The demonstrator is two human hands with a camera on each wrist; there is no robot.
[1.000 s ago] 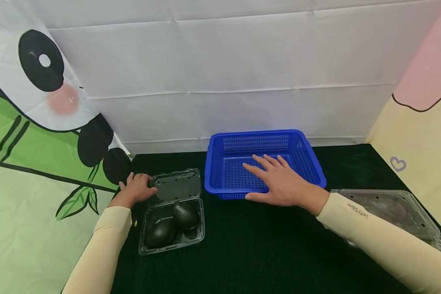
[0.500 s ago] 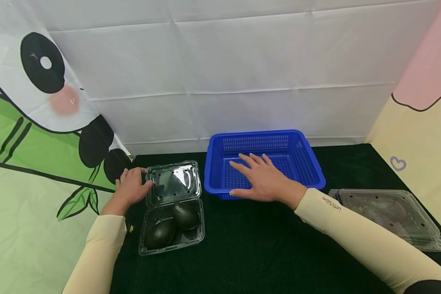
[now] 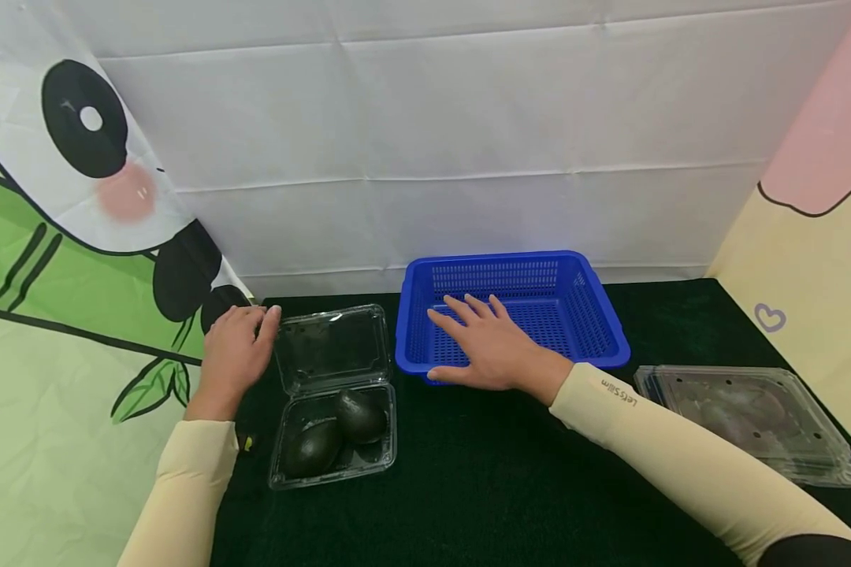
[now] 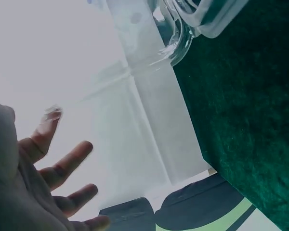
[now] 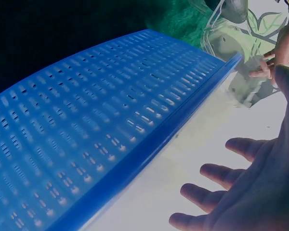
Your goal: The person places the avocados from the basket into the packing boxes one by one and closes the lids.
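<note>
My left hand (image 3: 235, 354) hovers beside the left edge of a raised clear plastic lid (image 3: 333, 346). In the left wrist view its fingers (image 4: 67, 166) are spread, apart from the lid's corner (image 4: 180, 45). The lid belongs to a clear clamshell box (image 3: 392, 441). Two dark avocados lie in its base: one at front left (image 3: 314, 447), the other at back right (image 3: 361, 417). Over the front left of a blue plastic basket (image 3: 514, 260) hangs my right hand (image 3: 489, 342), fingers spread and holding nothing. The right wrist view shows the basket's slotted side (image 5: 106, 101) beside those fingers.
Clear clamshell packs (image 3: 752, 421), apparently stacked, lie at the right side of the dark green cloth (image 3: 482, 488). A white sheet (image 3: 425, 142) hangs behind the table. Printed cartoon sheets stand at the left (image 3: 35, 331) and right (image 3: 815, 299).
The lid's far edge has risen in the head view. My left hand has moved left and slightly away from it. My right hand has drifted left over the basket.
</note>
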